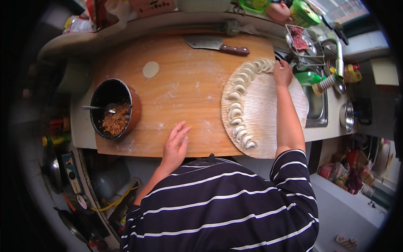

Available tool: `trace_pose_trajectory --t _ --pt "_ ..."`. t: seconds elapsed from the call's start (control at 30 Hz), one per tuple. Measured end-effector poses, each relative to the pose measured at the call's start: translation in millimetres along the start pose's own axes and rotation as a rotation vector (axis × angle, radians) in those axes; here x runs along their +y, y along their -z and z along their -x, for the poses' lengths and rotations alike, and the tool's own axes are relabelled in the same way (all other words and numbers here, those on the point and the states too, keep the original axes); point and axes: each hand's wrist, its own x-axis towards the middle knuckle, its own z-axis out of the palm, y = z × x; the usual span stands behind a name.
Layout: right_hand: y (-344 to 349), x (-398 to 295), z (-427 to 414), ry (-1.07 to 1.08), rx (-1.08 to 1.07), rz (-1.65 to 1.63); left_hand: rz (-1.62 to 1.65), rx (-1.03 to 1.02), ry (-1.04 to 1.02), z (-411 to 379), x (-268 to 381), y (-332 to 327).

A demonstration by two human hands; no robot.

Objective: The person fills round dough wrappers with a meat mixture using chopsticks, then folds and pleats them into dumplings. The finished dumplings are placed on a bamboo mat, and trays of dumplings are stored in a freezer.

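My right hand (283,74) reaches to the far end of a curved row of pleated dumplings (241,89). Its fingertips are at the last dumpling there; whether they hold it is hidden. The row follows the left and far rim of a round, ribbed, floured board (261,110). Above the near edge of the wooden work board (195,104), my left hand (177,143) holds nothing, fingers apart. A single round dough wrapper (151,69) lies flat on the wood, farther left. At the left, a deep pot (135,104) tilts towards me with minced filling (116,121) and a metal spoon (111,108) inside.
A cleaver (204,42) with a brown handle (234,49) lies along the far edge of the wooden board. Right of the round board are a metal sink (318,108), a green bottle (308,78), a wire rack (305,45) and a steel bowl (347,116).
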Motion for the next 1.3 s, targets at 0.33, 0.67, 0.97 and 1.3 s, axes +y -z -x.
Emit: trace_pose_trajectory --t 0.33,0.67,0.97,1.3 --pt "-76 -285 134 0.133 -0.862 -0.672 0.039 0.076 0.043 17 -14 44" --pt "-145 -373 167 0.400 -0.766 -0.374 0.146 0.175 0.121 43 -51 93" --pt "-10 -328 225 0.268 -0.956 -0.851 1.047 0.010 0.532 14 -75 116" --pt "89 -351 257 0.051 -1.183 -0.939 1.395 -0.045 0.577 9 -83 119"
